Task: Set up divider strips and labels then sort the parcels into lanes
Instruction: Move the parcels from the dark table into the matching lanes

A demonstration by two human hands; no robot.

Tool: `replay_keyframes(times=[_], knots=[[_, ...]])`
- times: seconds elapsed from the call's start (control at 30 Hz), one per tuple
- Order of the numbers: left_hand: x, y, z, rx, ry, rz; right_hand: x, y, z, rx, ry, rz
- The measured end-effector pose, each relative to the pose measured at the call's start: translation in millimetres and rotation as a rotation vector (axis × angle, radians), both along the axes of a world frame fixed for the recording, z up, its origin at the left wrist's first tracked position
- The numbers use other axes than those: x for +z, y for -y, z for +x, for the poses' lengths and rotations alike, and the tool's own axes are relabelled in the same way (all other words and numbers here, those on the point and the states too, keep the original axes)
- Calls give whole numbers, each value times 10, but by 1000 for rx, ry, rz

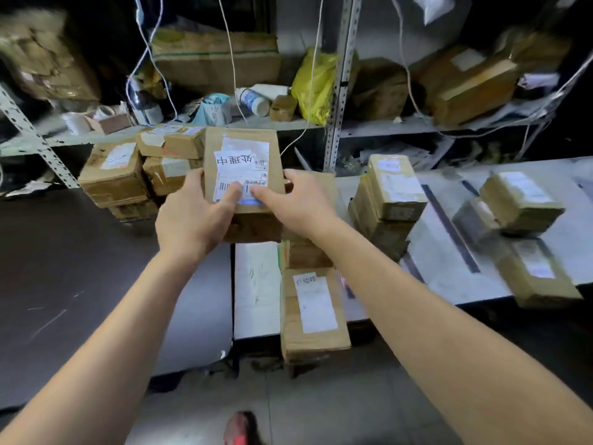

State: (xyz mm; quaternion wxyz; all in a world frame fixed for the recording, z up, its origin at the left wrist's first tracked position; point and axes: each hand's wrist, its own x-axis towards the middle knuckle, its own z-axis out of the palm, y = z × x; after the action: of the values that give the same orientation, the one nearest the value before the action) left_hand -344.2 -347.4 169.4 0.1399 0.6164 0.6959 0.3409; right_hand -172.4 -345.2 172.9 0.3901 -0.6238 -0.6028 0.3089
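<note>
Two hands held one parcel (244, 149)
I saw the left hand (192, 216) and right hand (296, 203) gripping its near end, thumbs on the label (239, 165); it hung above the left edge of the counter (449, 284).

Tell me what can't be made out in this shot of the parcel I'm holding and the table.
Head view only:
- On the held parcel, the lower part of the barcode label is covered by the left hand and right hand.
- Labels on the stacked parcels on the white table are motion-blurred and unreadable.
- The red object is cut off by the bottom edge and blurred; unidentifiable.
</note>
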Motion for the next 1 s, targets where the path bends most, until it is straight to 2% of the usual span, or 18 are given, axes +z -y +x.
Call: replay_keyframes(times=[0.17,0.33,0.63,1.0], knots=[[161,335,910,-148,-6,-3,203,508,889,-111,26,6],[-71,509,1758,-318,48,-81,57,900,1709,-262,58,-51],[-1053,609,2834,-485,-118,-348,-798,1172,2779,-366,161,-338],[-2099,193,3246,-508,-201,-622,-1895,668,3115,-278,241,-599]])
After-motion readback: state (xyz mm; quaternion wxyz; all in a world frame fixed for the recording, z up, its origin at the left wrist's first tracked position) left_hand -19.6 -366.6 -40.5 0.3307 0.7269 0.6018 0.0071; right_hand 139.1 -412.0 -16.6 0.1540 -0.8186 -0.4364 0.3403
